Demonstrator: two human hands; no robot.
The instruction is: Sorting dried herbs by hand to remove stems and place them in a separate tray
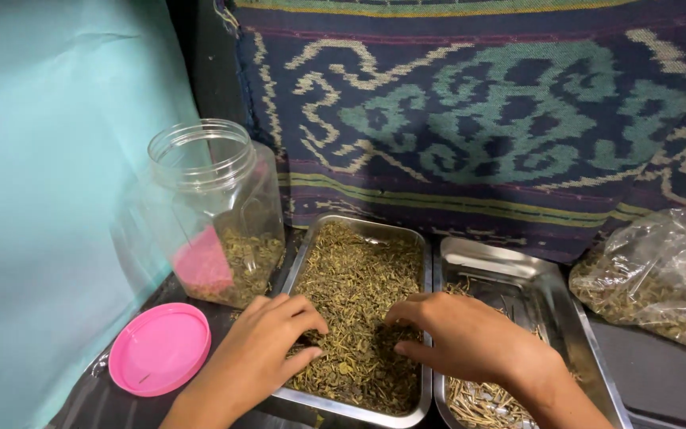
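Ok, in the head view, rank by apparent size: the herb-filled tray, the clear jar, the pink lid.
1. Herb-filled tray, largest.
2. Clear jar, though it's farther back, so this is only how it looks.
3. Pink lid, clearly smallest.

A rectangular steel tray [359, 230] lies at the lower centre of the frame, its long side running away from the camera. It is filled almost to the rim with dried, olive-green leaf bits and thin stems [359, 286], spread in a loose, uneven layer. Toward the near end the layer looks darker and thinner, perhaps parted down to the tray bottom, though shadow makes that hard to judge. The tray's far rim shows bare, shiny metal.
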